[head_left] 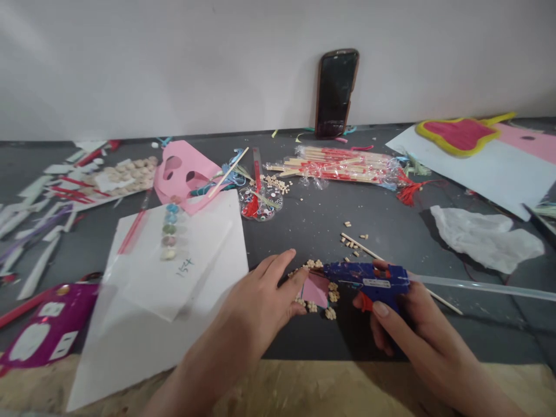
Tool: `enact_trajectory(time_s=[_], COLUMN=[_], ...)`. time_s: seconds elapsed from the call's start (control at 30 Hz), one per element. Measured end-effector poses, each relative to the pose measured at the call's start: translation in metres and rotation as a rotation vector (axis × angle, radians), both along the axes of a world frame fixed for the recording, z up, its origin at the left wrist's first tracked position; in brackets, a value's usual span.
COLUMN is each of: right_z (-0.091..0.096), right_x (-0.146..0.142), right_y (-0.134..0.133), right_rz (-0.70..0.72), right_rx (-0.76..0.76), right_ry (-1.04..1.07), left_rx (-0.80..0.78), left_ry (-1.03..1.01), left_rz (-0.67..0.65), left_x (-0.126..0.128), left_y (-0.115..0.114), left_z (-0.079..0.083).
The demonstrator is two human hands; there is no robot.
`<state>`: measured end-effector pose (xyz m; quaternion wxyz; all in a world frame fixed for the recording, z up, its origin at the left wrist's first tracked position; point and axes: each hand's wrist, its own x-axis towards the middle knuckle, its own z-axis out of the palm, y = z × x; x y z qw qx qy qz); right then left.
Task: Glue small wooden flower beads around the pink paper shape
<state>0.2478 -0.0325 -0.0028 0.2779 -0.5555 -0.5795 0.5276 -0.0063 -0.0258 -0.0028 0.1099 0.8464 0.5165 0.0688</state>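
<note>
My right hand (417, 324) grips a blue hot glue gun (369, 277), with fingers by its orange trigger. A long translucent glue stick (473, 284) sticks out of its back end. The nozzle points left, at the upper edge of a small pink craft piece (316, 289). Clusters of tiny wooden bits (333, 294) line that piece's border. My left hand (264, 295) holds the piece by its left side, thumb low and one finger across the top; the fingers hide that side. Loose wooden bits (353, 246) lie beyond the gun, beside a thin wooden stick (362, 246).
A phone (336, 92) leans on the wall. Wrapped red-and-wood sticks (343, 165) lie at the back. White foam board (217, 289), a pink mask (185, 174) and a purple piece (52, 324) are left; crumpled plastic (486, 237) and a yellow-edged pink shape (460, 136) are right.
</note>
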Motion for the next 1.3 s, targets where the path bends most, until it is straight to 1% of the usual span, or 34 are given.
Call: enact_trajectory(time_s=[0.27, 0.37, 0.5, 0.63, 0.83, 1.03, 1.3], right_z=[-0.0043, -0.0052, -0.0034, -0.002, -0.004, -0.0003, -0.0025], right_x=[0.0016, 0.0017, 0.0002, -0.0004, -0.0002, -0.005, -0.0038], right_y=[-0.0014, -0.0017, -0.0001, -0.0007, -0.0038, -0.0017, -0.0017], right_rz=[-0.003, 0.007, 0.027, 0.032, 0.038, 0.036, 0.049], right_rx=[-0.008, 0.018, 0.057, 0.089, 0.047, 0.039, 0.073], right_ry=[-0.024, -0.052, -0.083, -0.094, -0.054, -0.042, -0.062], left_rx=[0.016, 0.025, 0.021, 0.028, 0.047, 0.052, 0.049], left_ry=[0.0, 0.003, 0.0, 0.021, 0.012, 0.025, 0.038], left_rz=[-0.018, -0.03, -0.015, -0.058, -0.047, -0.039, -0.031], left_x=[0.0001, 0.001, 0.001, 0.0005, 0.0005, 0.001, 0.0018], left_y=[0.0009, 0.0003, 0.0001, 0.0016, 0.0018, 0.0008, 0.0005], left_z=[0.0011, 0.0009, 0.0006, 0.0011, 0.0005, 0.0009, 0.0014])
